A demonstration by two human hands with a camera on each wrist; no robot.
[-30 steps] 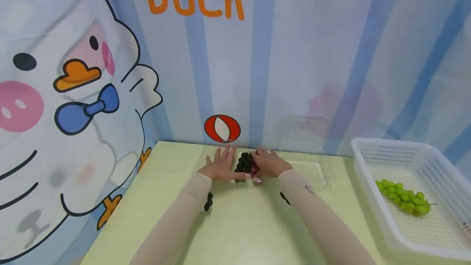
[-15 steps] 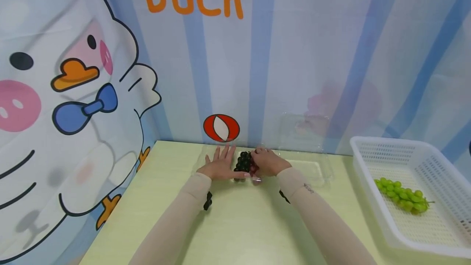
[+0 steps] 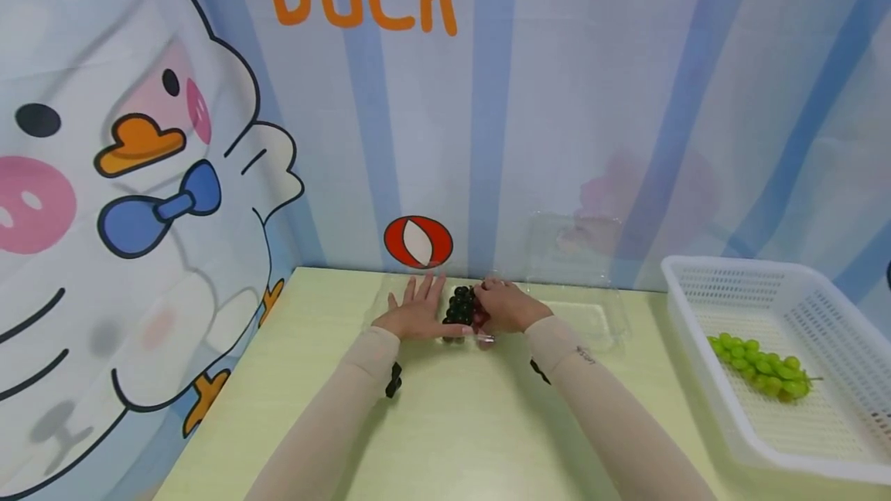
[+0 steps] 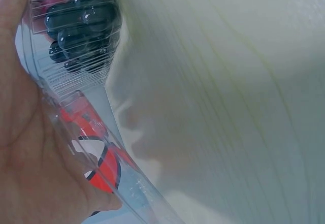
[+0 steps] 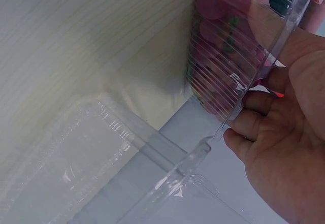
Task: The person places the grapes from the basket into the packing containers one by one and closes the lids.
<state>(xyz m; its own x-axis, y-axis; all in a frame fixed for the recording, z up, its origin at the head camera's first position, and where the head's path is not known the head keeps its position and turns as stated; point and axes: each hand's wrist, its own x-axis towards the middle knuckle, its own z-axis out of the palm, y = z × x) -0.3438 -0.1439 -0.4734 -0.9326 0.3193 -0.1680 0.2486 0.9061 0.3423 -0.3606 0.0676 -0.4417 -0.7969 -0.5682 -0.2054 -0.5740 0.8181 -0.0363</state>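
Note:
In the head view, a clear plastic clamshell box point(image 3: 489, 339) holds a bunch of dark grapes point(image 3: 460, 305) beside a bunch of red grapes point(image 5: 223, 41). My left hand point(image 3: 412, 318) lies with spread, straight fingers over the left part of the box, its thumb reaching along the near rim below the dark grapes. From the right, my right hand point(image 3: 510, 308) curls over the red grapes and mostly covers them from above. Through the ribbed wall in the right wrist view, its thumb point(image 5: 261, 21) shows among the grapes, with the other fingers bent near the rim.
A second clear clamshell box point(image 3: 581, 319) stands open to the right, its lid point(image 3: 572, 250) raised against the curtain. At far right, a white plastic basket point(image 3: 724, 416) holds a bunch of green grapes point(image 3: 762, 368). The duck-print curtain point(image 3: 578, 99) borders the table's back edge.

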